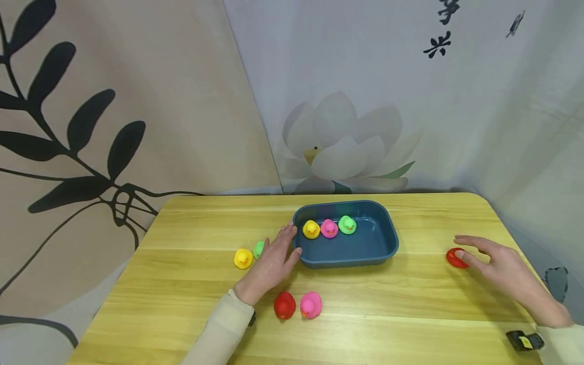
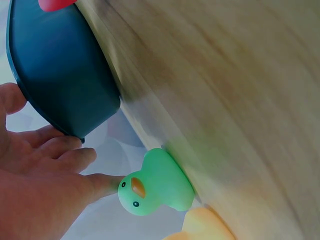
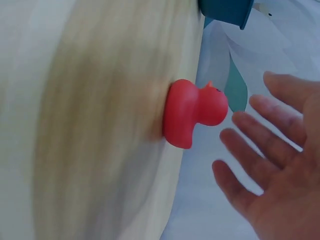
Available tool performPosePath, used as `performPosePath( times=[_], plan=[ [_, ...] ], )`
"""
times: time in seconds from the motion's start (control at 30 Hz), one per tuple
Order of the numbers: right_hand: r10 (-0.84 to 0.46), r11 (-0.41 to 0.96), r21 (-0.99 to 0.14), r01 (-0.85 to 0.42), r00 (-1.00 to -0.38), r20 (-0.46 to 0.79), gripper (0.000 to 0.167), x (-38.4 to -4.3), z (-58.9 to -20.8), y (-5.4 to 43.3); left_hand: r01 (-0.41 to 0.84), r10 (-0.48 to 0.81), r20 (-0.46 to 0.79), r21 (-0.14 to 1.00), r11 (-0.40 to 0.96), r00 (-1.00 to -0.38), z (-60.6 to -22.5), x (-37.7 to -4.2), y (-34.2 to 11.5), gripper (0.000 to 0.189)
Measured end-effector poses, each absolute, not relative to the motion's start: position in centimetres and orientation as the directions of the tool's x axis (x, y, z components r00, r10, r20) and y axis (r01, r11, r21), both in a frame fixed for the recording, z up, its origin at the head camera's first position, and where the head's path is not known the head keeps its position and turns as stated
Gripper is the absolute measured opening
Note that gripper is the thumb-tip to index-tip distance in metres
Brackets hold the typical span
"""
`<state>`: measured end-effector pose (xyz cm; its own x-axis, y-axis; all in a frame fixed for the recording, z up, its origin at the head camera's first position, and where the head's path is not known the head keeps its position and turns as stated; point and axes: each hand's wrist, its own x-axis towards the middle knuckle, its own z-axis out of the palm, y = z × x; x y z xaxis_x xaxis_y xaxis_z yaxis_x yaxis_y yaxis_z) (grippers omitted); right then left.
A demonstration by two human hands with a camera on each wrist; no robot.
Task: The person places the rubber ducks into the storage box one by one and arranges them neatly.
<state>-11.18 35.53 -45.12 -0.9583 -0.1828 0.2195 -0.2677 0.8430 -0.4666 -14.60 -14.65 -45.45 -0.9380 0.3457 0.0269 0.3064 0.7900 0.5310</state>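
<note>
A dark blue plastic basin (image 1: pixel 374 243) stands at the back middle of the table, with a yellow, a pink and a green rubber duck lined up inside. My left hand (image 1: pixel 271 266) rests its fingers on the basin's left rim, fingers spread. Beside that hand are a green duck (image 2: pixel 167 185), partly hidden behind it in the head view, and a yellow duck (image 1: pixel 243 258). Over at the right, my right hand (image 1: pixel 506 266) reaches over a red duck (image 1: pixel 456 257). In the right wrist view its fingers are extended, apart from the duck.
Nearer the front of the wooden table (image 1: pixel 388 319) sit another red duck (image 1: pixel 285 305) and a pink duck (image 1: pixel 311 305). A printed curtain (image 1: pixel 205 101) hangs behind the table's back edge.
</note>
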Motion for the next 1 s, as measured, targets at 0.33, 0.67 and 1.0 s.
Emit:
performPosePath(
  times=[0.33,0.67,1.0],
  plan=[
    [-0.086,0.864,-0.48,-0.15,-0.984,0.153,0.044,-10.7,-45.6,34.5,0.311,0.348,0.035,0.535,0.785,-0.937,-45.5,-14.6,-14.7,0.063],
    [-0.029,0.864,-0.496,-0.084,-0.993,0.118,0.045,-10.9,-45.9,34.2,0.311,0.349,0.03,0.531,0.788,-0.937,-45.6,-14.6,-14.7,0.064],
    [-0.011,0.868,-0.49,-0.08,-0.99,0.143,0.04,-11.0,-46.4,34.4,0.307,0.346,0.027,0.529,0.791,-0.938,-45.5,-14.5,-14.6,0.064]
  ],
)
